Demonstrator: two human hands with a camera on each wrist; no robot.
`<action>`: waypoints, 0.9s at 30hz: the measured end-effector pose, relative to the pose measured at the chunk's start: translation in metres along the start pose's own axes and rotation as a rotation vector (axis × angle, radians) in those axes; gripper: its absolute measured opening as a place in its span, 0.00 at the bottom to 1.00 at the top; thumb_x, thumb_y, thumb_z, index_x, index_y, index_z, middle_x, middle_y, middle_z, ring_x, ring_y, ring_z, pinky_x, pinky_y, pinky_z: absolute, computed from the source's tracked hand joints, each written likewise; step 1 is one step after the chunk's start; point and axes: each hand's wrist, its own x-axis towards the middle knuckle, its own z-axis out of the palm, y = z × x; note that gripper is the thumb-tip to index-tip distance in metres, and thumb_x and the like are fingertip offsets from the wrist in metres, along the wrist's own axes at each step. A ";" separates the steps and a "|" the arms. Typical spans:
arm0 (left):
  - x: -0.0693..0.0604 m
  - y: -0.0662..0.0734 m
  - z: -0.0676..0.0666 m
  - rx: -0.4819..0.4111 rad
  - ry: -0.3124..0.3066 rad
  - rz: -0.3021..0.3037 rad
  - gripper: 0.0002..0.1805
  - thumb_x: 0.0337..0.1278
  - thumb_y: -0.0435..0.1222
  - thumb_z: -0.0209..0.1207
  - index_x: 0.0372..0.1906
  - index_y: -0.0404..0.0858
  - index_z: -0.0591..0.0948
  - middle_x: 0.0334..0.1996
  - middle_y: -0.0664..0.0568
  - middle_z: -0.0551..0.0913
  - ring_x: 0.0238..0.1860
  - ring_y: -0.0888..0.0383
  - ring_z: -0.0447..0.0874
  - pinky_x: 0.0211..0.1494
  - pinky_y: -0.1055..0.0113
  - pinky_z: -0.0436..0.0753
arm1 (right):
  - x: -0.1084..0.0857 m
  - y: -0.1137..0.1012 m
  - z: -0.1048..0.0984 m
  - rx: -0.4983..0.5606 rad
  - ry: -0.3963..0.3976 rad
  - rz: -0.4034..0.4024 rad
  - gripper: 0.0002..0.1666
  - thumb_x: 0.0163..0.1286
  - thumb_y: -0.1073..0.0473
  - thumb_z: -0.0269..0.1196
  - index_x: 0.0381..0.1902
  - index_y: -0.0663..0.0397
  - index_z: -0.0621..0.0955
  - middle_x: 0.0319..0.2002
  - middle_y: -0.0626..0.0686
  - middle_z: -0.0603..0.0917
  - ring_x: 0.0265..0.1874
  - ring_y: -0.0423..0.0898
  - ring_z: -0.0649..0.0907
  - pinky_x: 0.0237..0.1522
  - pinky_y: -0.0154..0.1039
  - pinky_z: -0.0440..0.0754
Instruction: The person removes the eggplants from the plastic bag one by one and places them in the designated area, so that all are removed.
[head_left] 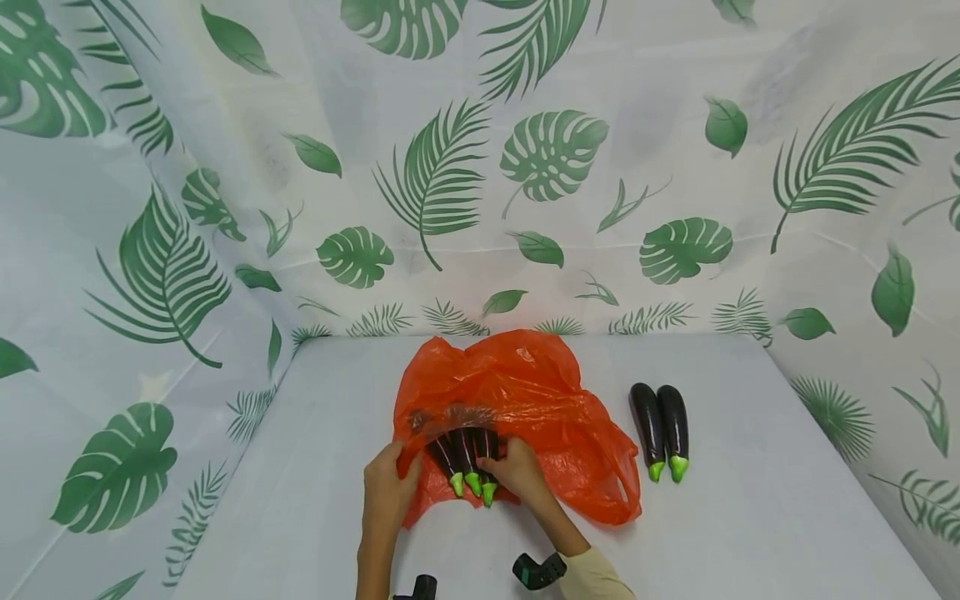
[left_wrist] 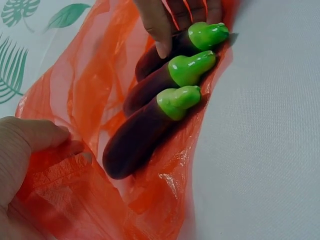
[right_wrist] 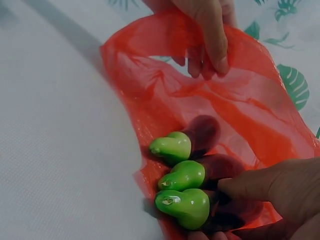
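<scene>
A red translucent plastic bag [head_left: 525,375] lies spread on the table, its mouth toward the person. Three dark eggplants with green stem ends [left_wrist: 137,137] lie side by side in the mouth, stems toward the person. At the left edge of the mouth, the left hand [head_left: 386,492] pinches the bag's film between thumb and fingers. The right hand [head_left: 521,471] grips the rightmost eggplant [right_wrist: 187,207] of the three, thumb on top and fingers at its far side, partly hidden by that eggplant.
Two more eggplants [head_left: 675,425] lie side by side on the white table [head_left: 750,517], right of the bag. A white curtain with green leaf prints [head_left: 555,154] stands behind and at both sides. The bag's handle loop [head_left: 630,492] spreads toward the front right.
</scene>
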 end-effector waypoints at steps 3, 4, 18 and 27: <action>0.000 0.000 0.001 -0.002 0.005 -0.001 0.03 0.59 0.35 0.63 0.34 0.40 0.81 0.27 0.53 0.79 0.30 0.60 0.73 0.35 0.69 0.76 | 0.000 -0.001 -0.002 0.011 0.002 0.009 0.24 0.56 0.59 0.72 0.44 0.70 0.78 0.31 0.57 0.81 0.28 0.46 0.77 0.24 0.35 0.74; 0.000 0.000 0.001 -0.004 0.008 0.000 0.03 0.59 0.35 0.63 0.34 0.40 0.81 0.27 0.53 0.80 0.30 0.60 0.73 0.35 0.69 0.76 | -0.001 -0.002 -0.003 0.015 0.002 0.014 0.24 0.56 0.59 0.72 0.45 0.70 0.78 0.31 0.57 0.81 0.28 0.46 0.76 0.24 0.35 0.74; -0.003 -0.004 0.003 -0.042 0.024 -0.018 0.06 0.57 0.33 0.64 0.39 0.37 0.83 0.34 0.48 0.85 0.34 0.56 0.79 0.42 0.61 0.83 | -0.016 -0.009 -0.013 0.218 -0.057 0.101 0.30 0.60 0.63 0.68 0.55 0.75 0.73 0.39 0.64 0.82 0.31 0.47 0.84 0.30 0.43 0.85; -0.004 -0.001 0.002 -0.049 0.004 -0.044 0.07 0.58 0.35 0.64 0.41 0.38 0.83 0.35 0.49 0.86 0.35 0.57 0.79 0.43 0.61 0.83 | -0.025 -0.010 -0.024 0.399 -0.159 0.139 0.35 0.60 0.66 0.66 0.62 0.74 0.66 0.35 0.59 0.81 0.27 0.45 0.84 0.29 0.46 0.85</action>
